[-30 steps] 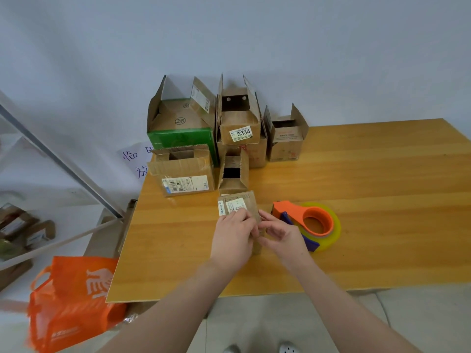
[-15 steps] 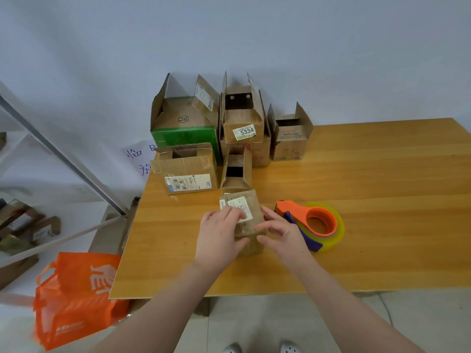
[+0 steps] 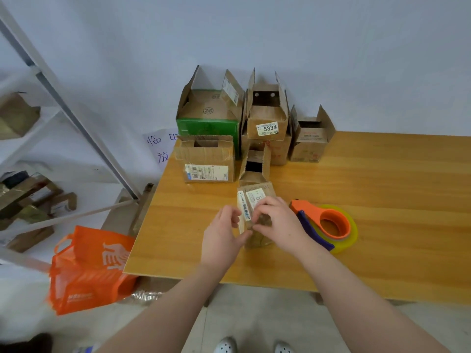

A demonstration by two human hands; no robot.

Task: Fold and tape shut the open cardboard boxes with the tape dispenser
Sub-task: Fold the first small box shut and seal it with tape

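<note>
A small brown cardboard box (image 3: 257, 197) with white labels stands near the front of the wooden table (image 3: 382, 189). My left hand (image 3: 224, 235) holds its left side, thumb against the near face. My right hand (image 3: 277, 222) grips its top right, fingers curled over the labelled top. Just right of that hand lies the orange tape dispenser (image 3: 328, 222) with a yellowish tape roll, untouched. Several open boxes wait behind: a labelled brown box (image 3: 206, 161), a tiny open box (image 3: 254, 166), a green box (image 3: 209, 115), a box marked 5334 (image 3: 267, 115) and a small box (image 3: 312, 138).
An orange bag (image 3: 89, 268) sits on the floor left of the table. A white shelf frame (image 3: 63, 98) with more cartons stands at far left. A paper sign (image 3: 159, 146) hangs on the wall. My shoes show below the table's front edge.
My right hand has come up onto the box's top and my left hand has slid from the top down to its left side. The camera view has shifted left.
</note>
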